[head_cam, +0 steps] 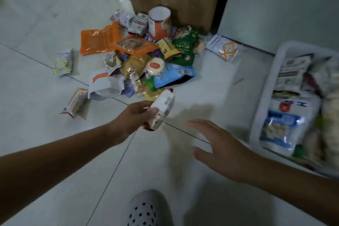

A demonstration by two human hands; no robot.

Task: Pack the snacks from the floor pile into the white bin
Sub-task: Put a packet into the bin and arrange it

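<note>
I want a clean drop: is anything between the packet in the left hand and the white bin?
Only the right hand: it hovers open above the bare floor, between the packet held by the left hand and the white bin. Nothing else shows on that stretch. The bin already holds several packs.

Two hands show, the left hand (135,121) gripping one white snack packet (162,109), the right hand (218,145) bare and spread; beyond them lies one snack pile (139,55) with one paper cup (160,23), right of them one white bin (264,101), below one spotted shoe (146,209).
</note>
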